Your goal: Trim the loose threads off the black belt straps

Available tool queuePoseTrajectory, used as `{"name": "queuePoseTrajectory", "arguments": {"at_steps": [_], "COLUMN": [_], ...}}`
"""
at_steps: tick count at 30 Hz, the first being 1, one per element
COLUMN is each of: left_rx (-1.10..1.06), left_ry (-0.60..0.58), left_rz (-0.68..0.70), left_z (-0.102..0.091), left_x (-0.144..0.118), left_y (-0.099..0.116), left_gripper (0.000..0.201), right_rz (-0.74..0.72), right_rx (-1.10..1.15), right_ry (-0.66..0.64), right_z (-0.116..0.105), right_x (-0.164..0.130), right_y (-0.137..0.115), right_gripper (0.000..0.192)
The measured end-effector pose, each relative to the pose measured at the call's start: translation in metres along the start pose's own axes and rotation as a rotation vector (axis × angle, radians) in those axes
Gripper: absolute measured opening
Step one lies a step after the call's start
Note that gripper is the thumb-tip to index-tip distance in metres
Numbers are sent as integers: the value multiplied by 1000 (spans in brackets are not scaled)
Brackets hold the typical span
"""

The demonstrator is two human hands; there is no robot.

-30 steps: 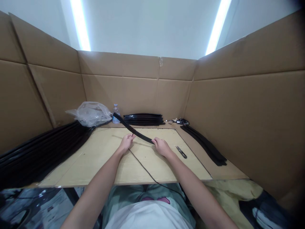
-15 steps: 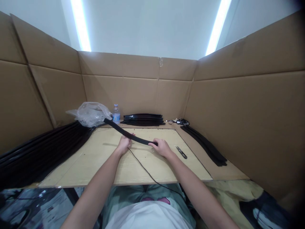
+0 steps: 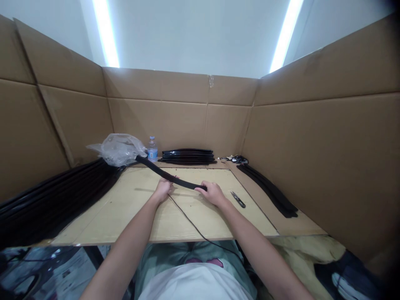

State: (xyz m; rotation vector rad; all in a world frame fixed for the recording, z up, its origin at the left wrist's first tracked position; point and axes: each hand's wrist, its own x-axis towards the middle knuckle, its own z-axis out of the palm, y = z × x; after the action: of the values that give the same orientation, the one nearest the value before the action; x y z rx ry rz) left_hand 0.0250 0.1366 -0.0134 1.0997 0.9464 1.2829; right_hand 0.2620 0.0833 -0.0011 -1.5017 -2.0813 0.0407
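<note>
Left hand grips black strip mid-length; right hand pinches near end

On the desk, the strip lies across the middle, held between the left hand and the right hand. Right of the strip lie the snips. Behind the strip sits a stack of strips, with a bottle and a bag to that stack's left. A cord runs from the strip toward the desk's near edge.
</note>
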Motion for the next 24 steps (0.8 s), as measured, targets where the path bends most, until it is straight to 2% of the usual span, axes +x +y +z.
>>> {"name": "queuePoseTrajectory", "arguments": {"at_steps": [6,11,18,24], "left_rx": [19,55,109,131], "left_ry": [-63,-71,-64,-57], "left_rz": [12,25,46,69], "left_z": [-3,-5,-3,-2], "left_x": [3,6,6,6], "left_y": [-2,-6,-9,-9], "left_gripper": [38,39,30,33], "right_rz": [119,158,155,98], "right_rx": [-78,-145,-215,-233], "right_ry": [56,71,56,38], "right_z": [3,5,5,5], "right_x": [3,5,7,6], "right_y": [5,3,-1,-5], "right_gripper": [43,45,43,42]}}
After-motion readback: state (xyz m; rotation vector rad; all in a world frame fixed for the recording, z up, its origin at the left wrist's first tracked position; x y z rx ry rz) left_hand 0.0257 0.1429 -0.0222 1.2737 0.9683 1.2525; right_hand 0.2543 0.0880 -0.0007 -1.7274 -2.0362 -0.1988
